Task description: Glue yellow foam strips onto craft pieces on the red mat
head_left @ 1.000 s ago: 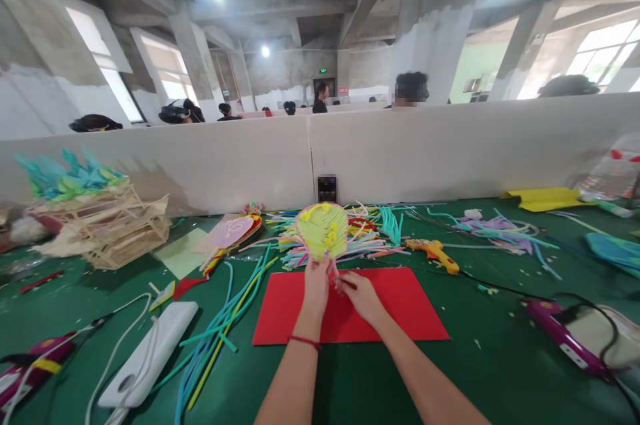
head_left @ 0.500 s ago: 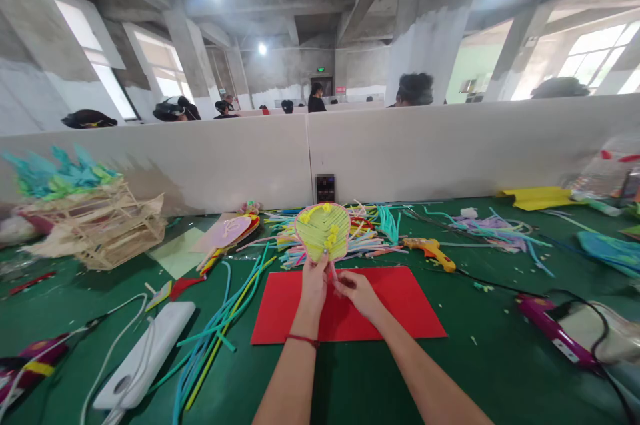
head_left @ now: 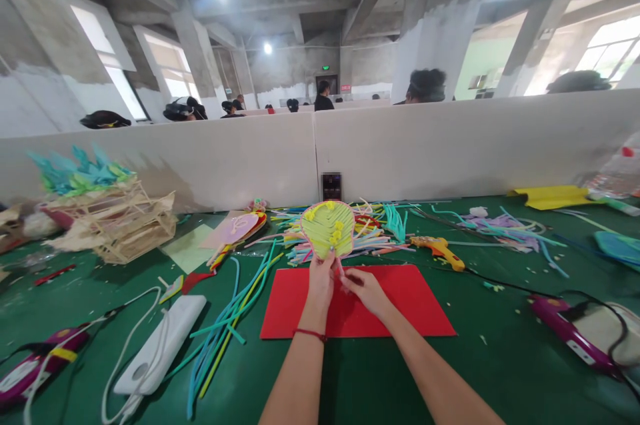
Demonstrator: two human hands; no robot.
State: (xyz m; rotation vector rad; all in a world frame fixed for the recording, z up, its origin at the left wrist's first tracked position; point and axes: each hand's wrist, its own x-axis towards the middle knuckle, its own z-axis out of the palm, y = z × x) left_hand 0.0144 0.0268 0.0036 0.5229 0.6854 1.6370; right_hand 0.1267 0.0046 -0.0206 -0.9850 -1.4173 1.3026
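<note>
My left hand is closed on the lower end of a small hand fan, holding it upright above a red sheet. The fan has a yellow-green ribbed face, a pink edge and small yellow flowers on it. Beside it, my right hand pinches a thin pink strip hanging at the fan's base; its lower end is hidden by the fingers. Behind the fan lies a pile of coloured pipe cleaners. To the right of the pile is a yellow-orange glue gun.
On the left are a white power bank-like device with a cable, loose blue and yellow stems, another fan and a wooden-stick model. A purple tool with a black cord lies right. A white partition stands behind.
The whole view has shifted slightly, so things sit a little further right. Both hands keep their hold on the fan and the pink strip.
</note>
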